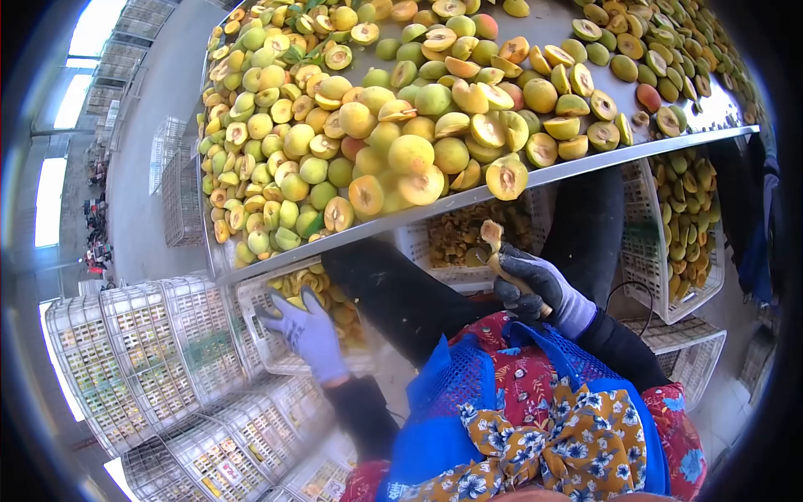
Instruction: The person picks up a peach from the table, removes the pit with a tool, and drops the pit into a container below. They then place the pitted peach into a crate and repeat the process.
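Observation:
My left hand (308,328), in a lavender glove with dark fingertips, is spread over a white crate (272,356) of halved yellow fruit (345,314) at the lower left. Nothing shows in its grip. Fingers of my right hand (544,289), gloved the same way, are wrapped round a wooden-handled tool (512,278). The tool points up toward the table edge, with a brownish, wet-looking piece (492,233) at its tip. Just beyond both hands, halved and whole yellow-green stone fruit (401,155) is heaped on a metal table (535,180).
Between my dark-trousered legs stands a crate of brownish fruit pieces (468,238). To the right is a tilted white crate (657,289) of halves. Stacked plastic crates (159,343) fill the lower left. A person in dark clothing (757,201) is at the far right.

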Demonstrator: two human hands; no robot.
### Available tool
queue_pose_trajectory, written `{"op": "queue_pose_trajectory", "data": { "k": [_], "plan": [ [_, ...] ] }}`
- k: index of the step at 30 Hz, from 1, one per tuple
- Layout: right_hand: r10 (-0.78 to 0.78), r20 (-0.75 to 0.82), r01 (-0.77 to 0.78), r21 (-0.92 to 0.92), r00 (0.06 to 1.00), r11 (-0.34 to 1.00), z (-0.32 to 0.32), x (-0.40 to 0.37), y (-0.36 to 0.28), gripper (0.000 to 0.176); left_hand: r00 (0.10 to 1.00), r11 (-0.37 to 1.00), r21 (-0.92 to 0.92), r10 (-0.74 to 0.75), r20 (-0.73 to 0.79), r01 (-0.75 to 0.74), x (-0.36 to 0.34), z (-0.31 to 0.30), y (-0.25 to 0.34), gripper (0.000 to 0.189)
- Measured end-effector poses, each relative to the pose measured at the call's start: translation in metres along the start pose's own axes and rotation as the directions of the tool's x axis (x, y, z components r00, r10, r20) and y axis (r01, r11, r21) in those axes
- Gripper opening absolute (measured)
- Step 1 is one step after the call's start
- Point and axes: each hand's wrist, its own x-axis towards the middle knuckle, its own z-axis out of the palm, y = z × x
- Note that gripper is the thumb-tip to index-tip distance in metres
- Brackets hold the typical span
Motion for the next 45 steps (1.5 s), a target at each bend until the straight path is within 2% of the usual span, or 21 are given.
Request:
{"op": "queue_pose_trajectory", "data": {
  "k": [2, 5, 6, 10, 12, 13, 15, 17, 19, 21, 23, 26, 31, 35, 37, 38, 40, 42, 43, 44, 45],
  "plan": [
    [0.079, 0.001, -0.079, 0.036, 0.997, 0.996, -0.007, 0.007, -0.003, 0.026, 0.990, 0.955, -0.297, 0.065, 0.127, -0.025, 0.026, -0.007, 0.026, 0.059],
    [-0.004, -0.107, -0.038, -0.386, 0.994, 0.922, 0.011, 0.001, -0.003, 0.028, 0.932, 0.837, -0.495, 0.339, 0.131, -0.235, 0.057, 0.005, 0.094, 0.057],
    [-0.051, -0.109, -0.002, -0.442, 0.993, 0.897, 0.018, -0.003, -0.003, 0.031, 0.871, 0.790, -0.410, 0.490, -0.024, -0.456, 0.062, 0.031, 0.103, 0.051],
    [-0.204, -0.162, 0.068, -0.600, 0.965, 0.797, 0.026, -0.016, 0.003, 0.025, 0.761, 0.490, -0.855, 0.617, 0.201, -0.172, 0.077, 0.045, 0.119, 0.038],
    [-0.492, 0.070, 0.277, -0.890, 0.868, 0.363, 0.021, -0.015, 0.009, 0.022, 0.843, 0.471, -0.881, 0.493, 0.215, -0.052, 0.063, 0.043, 0.116, 0.038],
    [-0.569, 0.227, 0.334, -0.939, 0.790, 0.089, 0.020, -0.014, 0.012, 0.021, 0.877, 0.456, -0.890, 0.425, 0.226, 0.008, 0.055, 0.033, 0.117, 0.038],
    [-0.586, 0.339, 0.327, -0.936, 0.736, -0.130, 0.027, -0.012, 0.018, 0.025, 0.664, 0.214, -0.781, 0.425, 0.615, 0.587, 0.032, -0.009, 0.122, 0.041],
    [-0.562, 0.423, 0.310, -0.906, 0.711, -0.290, 0.027, -0.005, 0.025, 0.029, 0.582, 0.057, -0.732, 0.566, 0.584, 0.679, 0.006, -0.018, 0.123, 0.038],
    [-0.519, 0.497, 0.335, -0.864, 0.696, -0.377, 0.045, -0.006, 0.020, 0.037, 0.591, -0.046, -0.773, 0.674, 0.443, 0.633, -0.016, -0.006, 0.121, 0.043],
    [-0.516, 0.503, 0.309, -0.855, 0.693, -0.418, 0.048, -0.005, 0.021, 0.036, 0.574, -0.133, -0.659, 0.635, 0.517, 0.740, -0.040, -0.011, 0.127, 0.055],
    [-0.518, 0.453, 0.248, -0.874, 0.725, -0.418, 0.049, -0.007, 0.022, 0.033, 0.540, -0.187, -0.582, 0.660, 0.523, 0.792, -0.049, -0.022, 0.132, 0.049],
    [-0.530, 0.447, 0.218, -0.872, 0.721, -0.439, 0.046, -0.010, 0.027, 0.033, 0.649, -0.044, -0.749, 0.534, 0.542, 0.661, -0.063, -0.014, 0.136, 0.057],
    [-0.586, 0.396, 0.167, -0.899, 0.707, -0.405, 0.042, -0.009, 0.037, 0.031, 0.714, 0.001, -0.829, 0.507, 0.482, 0.559, -0.079, -0.017, 0.136, 0.051],
    [-0.550, 0.333, 0.142, -0.922, 0.766, -0.360, 0.041, -0.010, 0.037, 0.032, 0.764, 0.076, -0.870, 0.446, 0.466, 0.486, -0.088, -0.011, 0.141, 0.048],
    [-0.540, 0.283, 0.132, -0.945, 0.793, -0.301, 0.037, -0.010, 0.039, 0.032, 0.832, 0.138, -0.938, 0.434, 0.346, 0.319, -0.093, -0.009, 0.146, 0.047],
    [-0.543, 0.344, 0.205, -0.932, 0.766, -0.300, 0.031, -0.007, 0.039, 0.032, 0.858, 0.167, -0.959, 0.430, 0.281, 0.230, -0.095, -0.009, 0.149, 0.047],
    [-0.554, 0.458, 0.348, -0.889, 0.695, -0.298, 0.025, -0.002, 0.035, 0.033, 0.863, 0.154, -0.966, 0.435, 0.256, 0.209, -0.097, -0.010, 0.152, 0.047],
    [-0.366, 0.081, 0.186, -0.947, 0.927, 0.260, 0.036, -0.015, 0.017, 0.035, 0.870, 0.105, -0.977, 0.446, 0.212, 0.184, -0.099, -0.004, 0.154, 0.042],
    [-0.182, -0.070, 0.031, -0.865, 0.981, 0.501, 0.043, -0.021, 0.008, 0.036, 0.873, 0.065, -0.983, 0.452, 0.182, 0.172, -0.102, 0.007, 0.152, 0.038],
    [-0.108, -0.130, -0.052, -0.841, 0.986, 0.538, 0.045, -0.022, 0.005, 0.038, 0.877, 0.025, -0.987, 0.456, 0.153, 0.159, -0.104, 0.012, 0.151, 0.034],
    [-0.285, 0.014, 0.096, -0.957, 0.958, 0.275, 0.033, -0.018, 0.011, 0.038, 0.847, 0.098, -0.981, 0.494, 0.195, 0.169, -0.102, 0.010, 0.153, 0.034]
  ]
}}
